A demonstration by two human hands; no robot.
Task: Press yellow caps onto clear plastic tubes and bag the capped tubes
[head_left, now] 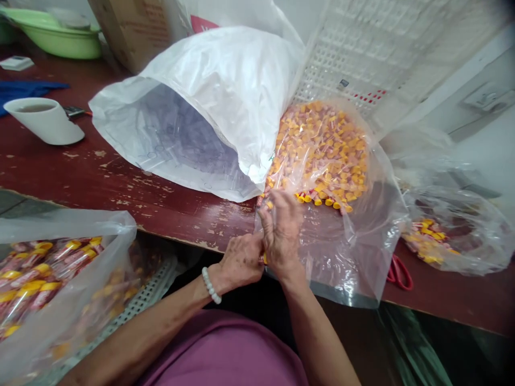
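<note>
At the near edge of the surface (pixel 100 177), right hand (pixel 281 230) and left hand (pixel 241 262) touching, both over the mouth of a clear bag (pixel 354 236). Right fingers (pixel 267 212) bunched together, clamped on a few yellow-capped pieces (pixel 322 150) from the spill at the bag mouth. Left fingers curled in against the right palm, mostly hidden; cannot tell if clamped on anything. Bead bracelet (pixel 211 285) on left wrist. Bulk of the pieces heaped inside the clear bag, farther back, just beyond the right hand.

Touching the bag's left side, a big white sack (pixel 209 107), mouth open toward the camera. Behind the bag, a white lattice crate (pixel 382 48), tilted. To the right, a 2nd clear bag (pixel 454 230) with a small yellow clump; red scissors (pixel 398 271) between the 2 bags. Far left: white cup (pixel 44 120), blue cloth (pixel 24 88), green basin (pixel 60 35), cardboard box (pixel 132 27). Lower left, off the surface, another bag of packed tubes (pixel 52 268).
</note>
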